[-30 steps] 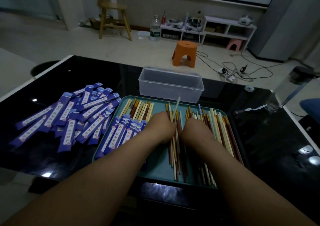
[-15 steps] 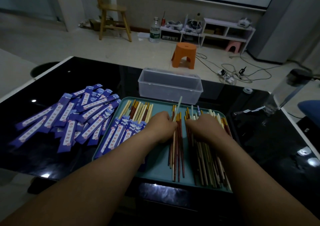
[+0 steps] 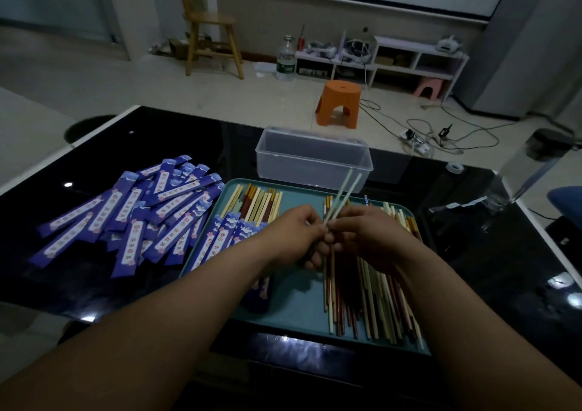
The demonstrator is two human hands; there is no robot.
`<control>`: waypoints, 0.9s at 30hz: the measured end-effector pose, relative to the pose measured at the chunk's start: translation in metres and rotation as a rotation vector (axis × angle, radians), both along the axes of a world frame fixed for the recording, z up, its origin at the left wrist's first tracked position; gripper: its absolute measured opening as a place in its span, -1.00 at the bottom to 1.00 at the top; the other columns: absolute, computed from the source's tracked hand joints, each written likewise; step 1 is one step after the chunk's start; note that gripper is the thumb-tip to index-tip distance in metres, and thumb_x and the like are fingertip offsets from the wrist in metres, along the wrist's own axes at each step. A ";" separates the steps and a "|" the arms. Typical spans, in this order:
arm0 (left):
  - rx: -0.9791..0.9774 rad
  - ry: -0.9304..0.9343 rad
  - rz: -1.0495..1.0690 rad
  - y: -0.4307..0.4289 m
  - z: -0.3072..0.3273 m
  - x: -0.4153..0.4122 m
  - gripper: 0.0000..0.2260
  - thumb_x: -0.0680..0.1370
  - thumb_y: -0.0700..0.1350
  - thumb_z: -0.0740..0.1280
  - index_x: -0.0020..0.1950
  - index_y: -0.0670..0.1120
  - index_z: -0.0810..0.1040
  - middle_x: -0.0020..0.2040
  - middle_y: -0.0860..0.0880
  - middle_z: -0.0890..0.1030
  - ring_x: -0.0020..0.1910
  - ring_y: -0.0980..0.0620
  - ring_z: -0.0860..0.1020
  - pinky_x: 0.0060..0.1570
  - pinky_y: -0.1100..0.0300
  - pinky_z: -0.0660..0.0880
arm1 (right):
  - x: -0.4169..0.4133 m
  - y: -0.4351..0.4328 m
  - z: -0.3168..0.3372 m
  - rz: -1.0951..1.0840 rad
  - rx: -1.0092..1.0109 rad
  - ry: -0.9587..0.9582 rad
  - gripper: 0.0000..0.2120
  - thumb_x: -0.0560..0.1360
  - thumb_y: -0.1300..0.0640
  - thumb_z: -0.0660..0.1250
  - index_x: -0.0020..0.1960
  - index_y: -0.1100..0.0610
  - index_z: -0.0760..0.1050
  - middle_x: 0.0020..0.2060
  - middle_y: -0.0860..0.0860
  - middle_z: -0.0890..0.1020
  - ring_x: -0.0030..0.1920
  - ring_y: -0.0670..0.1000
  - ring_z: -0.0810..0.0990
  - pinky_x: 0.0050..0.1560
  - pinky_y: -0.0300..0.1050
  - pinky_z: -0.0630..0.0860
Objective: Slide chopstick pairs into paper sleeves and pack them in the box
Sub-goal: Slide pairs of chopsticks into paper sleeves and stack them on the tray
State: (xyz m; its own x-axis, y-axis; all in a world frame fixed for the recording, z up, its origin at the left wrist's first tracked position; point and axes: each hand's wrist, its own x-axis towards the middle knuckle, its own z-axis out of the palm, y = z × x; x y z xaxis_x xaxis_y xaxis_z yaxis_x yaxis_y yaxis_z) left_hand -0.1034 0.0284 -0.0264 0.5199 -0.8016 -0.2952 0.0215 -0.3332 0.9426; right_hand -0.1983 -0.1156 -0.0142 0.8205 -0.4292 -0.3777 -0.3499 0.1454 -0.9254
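Over the teal tray [image 3: 293, 313], my left hand [image 3: 296, 234] and my right hand [image 3: 365, 234] meet and together pinch a pair of pale green chopsticks [image 3: 343, 194]. The pair's tips point up and away toward the clear plastic box [image 3: 311, 158]. Loose chopsticks [image 3: 371, 291] in cream, red and brown lie in the tray under my right hand. More chopsticks [image 3: 258, 202] lie at the tray's far left. Purple paper sleeves [image 3: 132, 212] are heaped on the black table to the left, and a few sleeves [image 3: 226, 234] lie inside the tray.
The black glass table [image 3: 491, 253] ends in a white edge on the left and right. A clear bottle [image 3: 522, 174] lies at the far right. Beyond the table stand an orange stool [image 3: 340, 101] and a wooden chair [image 3: 211, 32], with cables on the floor.
My right hand left the loose pile and came to my left hand with a second pale chopstick. Two pale chopsticks now stick up between my hands instead of one.
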 end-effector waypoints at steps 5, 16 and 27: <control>0.005 -0.058 0.016 0.015 -0.004 0.010 -0.86 0.72 -0.08 0.21 0.09 -0.10 0.52 -0.26 -0.03 0.59 -0.40 0.08 0.46 -0.39 0.20 0.39 | 0.013 0.007 -0.003 -0.115 0.058 -0.045 -0.79 0.67 0.07 0.32 0.08 0.24 0.55 -0.31 0.07 0.51 -0.41 -0.02 0.55 -0.43 -0.19 0.44; -0.092 0.152 0.255 0.035 0.003 0.011 -0.78 0.73 -0.05 0.12 -0.01 -0.10 0.46 -0.30 -0.03 0.41 -0.37 0.04 0.37 -0.41 0.19 0.26 | 0.037 0.047 0.002 -0.090 -0.046 -0.111 -0.75 0.69 0.02 0.27 0.13 0.21 0.54 -0.33 0.06 0.60 -0.39 -0.02 0.54 -0.35 -0.15 0.42; 0.741 -0.925 0.292 0.122 0.001 0.094 -0.71 0.64 0.04 0.31 0.30 -0.05 0.42 0.34 -0.12 0.41 0.19 -0.20 0.50 0.10 -0.12 0.51 | 0.052 0.068 0.000 -0.102 -0.090 -0.133 -0.72 0.71 0.01 0.25 0.17 0.23 0.54 -0.24 0.08 0.56 -0.34 -0.02 0.53 -0.35 -0.16 0.45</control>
State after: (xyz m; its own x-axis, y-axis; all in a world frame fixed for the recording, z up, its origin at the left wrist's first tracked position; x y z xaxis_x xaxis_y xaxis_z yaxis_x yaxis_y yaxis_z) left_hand -0.0098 0.1501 -0.0251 0.9084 -0.4146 -0.0548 -0.3931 -0.8912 0.2263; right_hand -0.1464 -0.0478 -0.0141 0.8113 -0.5397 -0.2247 -0.2109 0.0882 -0.9735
